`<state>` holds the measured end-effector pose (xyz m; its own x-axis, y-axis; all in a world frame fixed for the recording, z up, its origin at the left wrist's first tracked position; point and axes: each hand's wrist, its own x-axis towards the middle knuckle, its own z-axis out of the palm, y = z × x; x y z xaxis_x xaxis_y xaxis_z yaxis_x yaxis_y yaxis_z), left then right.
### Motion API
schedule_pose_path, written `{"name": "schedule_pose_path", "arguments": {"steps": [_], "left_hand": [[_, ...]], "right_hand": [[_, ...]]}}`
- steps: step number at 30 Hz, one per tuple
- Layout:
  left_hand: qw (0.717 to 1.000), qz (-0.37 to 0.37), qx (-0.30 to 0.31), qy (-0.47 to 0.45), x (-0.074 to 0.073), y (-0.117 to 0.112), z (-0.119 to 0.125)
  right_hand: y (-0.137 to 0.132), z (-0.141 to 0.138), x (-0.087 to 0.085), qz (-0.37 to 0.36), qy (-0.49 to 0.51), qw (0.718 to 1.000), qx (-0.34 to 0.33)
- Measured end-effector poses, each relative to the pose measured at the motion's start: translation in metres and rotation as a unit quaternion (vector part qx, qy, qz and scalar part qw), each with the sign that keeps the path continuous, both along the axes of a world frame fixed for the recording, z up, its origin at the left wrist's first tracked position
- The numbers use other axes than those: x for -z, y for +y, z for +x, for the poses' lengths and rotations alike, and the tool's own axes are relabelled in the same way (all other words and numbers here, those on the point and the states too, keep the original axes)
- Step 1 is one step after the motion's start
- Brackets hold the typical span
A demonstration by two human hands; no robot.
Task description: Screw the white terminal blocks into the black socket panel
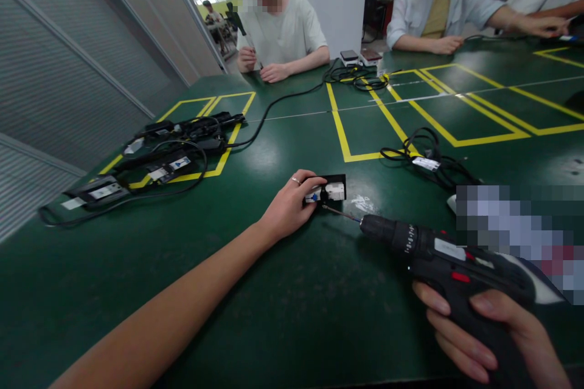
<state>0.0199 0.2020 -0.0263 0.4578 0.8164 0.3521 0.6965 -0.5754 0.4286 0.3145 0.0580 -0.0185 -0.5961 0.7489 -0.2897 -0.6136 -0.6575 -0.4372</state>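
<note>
My right hand (511,322) is wrapped round the handle of a black cordless drill (429,246) with red buttons. A long thin bit (340,213) in its chuck points left, its tip close to the near edge of a small black open box with white parts (336,192). I cannot tell whether the tip touches it. My left hand (292,203), a ring on one finger, grips that box from the left and holds it on the green table. A blue piece (314,197) shows inside the box, partly covered by my fingers.
Black cables and power adapters with labels (180,164) lie at the left. A coiled cable (422,161) is beyond the drill, and more cables (351,76) lie farther back. Two people (285,30) (444,12) sit across the green table (255,316); yellow tape marks its top.
</note>
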Motion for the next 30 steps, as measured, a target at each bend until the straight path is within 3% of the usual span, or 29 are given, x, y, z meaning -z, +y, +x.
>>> {"name": "schedule_pose_path", "arguments": {"steps": [30], "left_hand": [[1.000,0.003,0.000,0.002,0.0000,-0.0007,0.0000]], "right_hand": [[-0.0022,0.0003,-0.0022,-0.010,-0.001,1.000,0.013]]}}
